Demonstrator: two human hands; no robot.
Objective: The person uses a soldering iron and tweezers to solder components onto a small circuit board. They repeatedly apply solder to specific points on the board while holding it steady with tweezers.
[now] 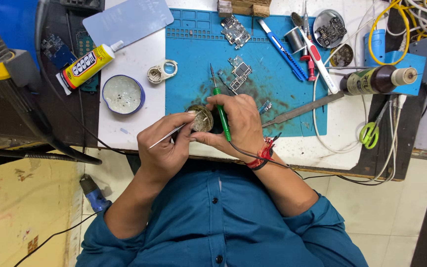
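At the near edge of the blue silicone work mat, a small round metal tin of flux is steadied by the right hand, which is also clamped on a green-handled soldering iron. Thin steel tweezers are pinched in the left hand and are best dipped lightly, wrists braced. The tin's contents and the tweezer tips are hard to make out.

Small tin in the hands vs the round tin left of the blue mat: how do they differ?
The small tin is pinched by the right hand; the blue-rimmed tin sits untouched on the white board. The small tin looks brassy with dark residue inside; the blue-rimmed tin holds pale grey-white paste. The small tin is narrower than the blue-rimmed tin. The left hand points tweezers into the small tin only. Both are round, open and lidless.
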